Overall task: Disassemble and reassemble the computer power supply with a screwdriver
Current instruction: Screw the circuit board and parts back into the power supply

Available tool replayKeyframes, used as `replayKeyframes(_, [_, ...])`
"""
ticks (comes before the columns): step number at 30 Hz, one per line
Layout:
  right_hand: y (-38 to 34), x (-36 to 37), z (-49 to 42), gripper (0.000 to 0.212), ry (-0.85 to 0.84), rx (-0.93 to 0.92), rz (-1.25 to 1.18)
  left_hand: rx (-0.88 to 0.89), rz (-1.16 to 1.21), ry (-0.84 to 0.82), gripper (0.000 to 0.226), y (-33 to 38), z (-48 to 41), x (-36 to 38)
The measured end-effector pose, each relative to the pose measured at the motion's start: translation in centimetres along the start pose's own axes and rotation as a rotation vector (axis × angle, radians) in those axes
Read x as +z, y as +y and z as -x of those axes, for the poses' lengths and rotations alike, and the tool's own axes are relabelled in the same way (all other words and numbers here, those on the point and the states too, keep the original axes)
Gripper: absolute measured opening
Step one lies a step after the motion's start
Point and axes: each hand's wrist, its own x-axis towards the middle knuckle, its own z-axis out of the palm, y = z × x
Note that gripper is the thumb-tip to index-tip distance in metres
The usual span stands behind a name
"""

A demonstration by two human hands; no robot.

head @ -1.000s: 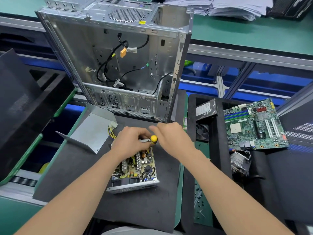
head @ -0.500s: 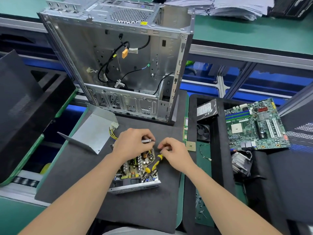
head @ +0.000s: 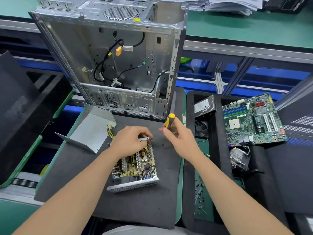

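The opened power supply (head: 135,168) lies on a dark foam mat (head: 135,207), its circuit board and wires bare. My left hand (head: 130,141) grips the far edge of its metal housing, fingers curled over the rim. My right hand (head: 179,138) holds a yellow-and-black screwdriver (head: 170,120) upright, handle up, just right of the supply's far corner; its tip is hidden by my fingers. The removed grey metal cover (head: 91,131) lies to the left on the mat.
An empty computer case (head: 110,56) stands open behind the mat. To the right, a black tray holds a hard drive (head: 204,105), a fan (head: 201,128), a motherboard (head: 254,119) and a heatsink (head: 238,157). Loose screws (head: 199,192) lie on the green strip.
My right hand has lifted off the power supply and moved right, turning the screwdriver from lying low over the board to upright. My left hand has stayed on the housing edge.
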Motion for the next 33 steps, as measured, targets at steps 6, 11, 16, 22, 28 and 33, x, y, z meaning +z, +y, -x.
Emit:
replayKeyframes(6, [-1.9,0.6,-0.7,0.020,-0.065,-0.134,0.078,0.006,-0.044,-0.067,0.032,-0.1,-0.3,-0.3])
replayKeyframes(11, [-1.9,1.4,-0.5,0.031,-0.109,-0.166,0.127,0.023,-0.029,-0.093,0.031,-0.2,-0.4,-0.4])
replayKeyframes(16, [-1.5,1.6,-0.2,0.033,-0.149,-0.169,0.187,0.020,-0.009,-0.102,0.027,-0.3,-0.5,-0.4])
replayKeyframes(22, [-1.5,1.8,-0.2,0.033,-0.190,-0.173,0.264,-0.003,0.015,-0.103,0.025,-0.3,-0.5,-0.5])
replayKeyframes(28, [-2.7,1.6,-1.1,0.040,-0.232,-0.267,0.386,-0.012,0.067,-0.111,0.028,-0.1,-0.4,-0.8])
replayKeyframes(33, [-2.7,1.4,-1.6,0.039,-0.229,-0.250,0.372,-0.021,0.090,-0.106,0.025,0.0,-0.3,-0.9])
